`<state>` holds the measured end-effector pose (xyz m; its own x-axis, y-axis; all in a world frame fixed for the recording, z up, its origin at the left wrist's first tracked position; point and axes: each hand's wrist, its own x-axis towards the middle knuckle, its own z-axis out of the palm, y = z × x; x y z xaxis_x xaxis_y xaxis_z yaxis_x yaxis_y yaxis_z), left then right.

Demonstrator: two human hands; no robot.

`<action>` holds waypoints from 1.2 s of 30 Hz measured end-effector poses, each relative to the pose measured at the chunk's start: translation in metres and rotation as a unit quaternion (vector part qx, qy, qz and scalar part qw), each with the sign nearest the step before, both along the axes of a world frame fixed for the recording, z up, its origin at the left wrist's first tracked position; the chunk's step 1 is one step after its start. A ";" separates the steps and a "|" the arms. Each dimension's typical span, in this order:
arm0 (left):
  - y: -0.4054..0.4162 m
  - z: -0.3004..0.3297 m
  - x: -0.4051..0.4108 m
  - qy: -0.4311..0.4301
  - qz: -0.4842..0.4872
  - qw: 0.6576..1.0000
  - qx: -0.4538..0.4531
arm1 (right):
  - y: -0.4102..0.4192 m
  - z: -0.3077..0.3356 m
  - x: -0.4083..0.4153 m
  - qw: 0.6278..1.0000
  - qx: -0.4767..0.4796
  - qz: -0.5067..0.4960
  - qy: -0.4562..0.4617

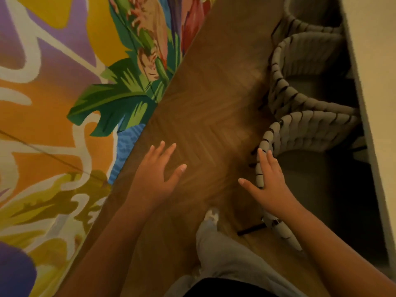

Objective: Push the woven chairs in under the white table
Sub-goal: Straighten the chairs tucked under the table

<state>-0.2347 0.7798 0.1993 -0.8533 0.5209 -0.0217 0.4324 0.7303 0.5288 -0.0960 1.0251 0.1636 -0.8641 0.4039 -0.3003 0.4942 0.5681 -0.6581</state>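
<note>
Looking straight down now: the right hand [269, 181] lies flat with fingers straight and thumb spread wide, its fingers pressed against the curved woven back of the nearest chair [285, 133], gripping nothing. That chair's seat runs off to the right of the hand, in under the edge of the white table [372, 86], which rises along the far right, well beyond the hand. Ahead of the right hand's fingertips a second woven chair [285, 82] sits just beside the first, its back touching or nearly touching it, and a third woven chair [308, 24] stands farther ahead again, all three lined up along the table edge. The left hand [159, 174] hovers open over the wooden herringbone floor [210, 99], fingers fanned apart and holding nothing, well clear of the chairs to its right. Off to the left of that hand spreads a bright patterned rug [64, 103] with green leaves. Below and between the hands shows a grey trouser leg [218, 254] with a light shoe [212, 217].
</note>
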 end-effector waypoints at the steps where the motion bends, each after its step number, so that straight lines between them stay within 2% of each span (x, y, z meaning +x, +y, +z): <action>1: 0.009 -0.003 -0.018 0.000 -0.012 1.000 0.001 | 0.003 -0.002 -0.012 1.000 0.001 -0.011 -0.001; 10: 0.110 -0.005 -0.150 -0.004 -0.109 0.994 -0.006 | 0.044 0.002 -0.113 0.995 -0.025 -0.092 -0.025; 19: 0.235 -0.016 -0.238 0.001 -0.276 0.960 -0.050 | 0.095 0.001 -0.132 0.964 -0.039 -0.257 -0.048; 25: 0.319 -0.028 -0.295 0.014 -0.389 0.919 -0.064 | 0.118 -0.013 -0.163 0.916 -0.031 -0.396 -0.059; 31: 0.392 -0.026 -0.362 0.041 -0.494 0.862 -0.103 | 0.143 -0.022 -0.219 0.841 -0.039 -0.539 -0.034; 36: 0.447 -0.032 -0.396 0.059 -0.561 0.817 -0.117 | 0.154 -0.031 -0.244 0.796 -0.041 -0.604 -0.033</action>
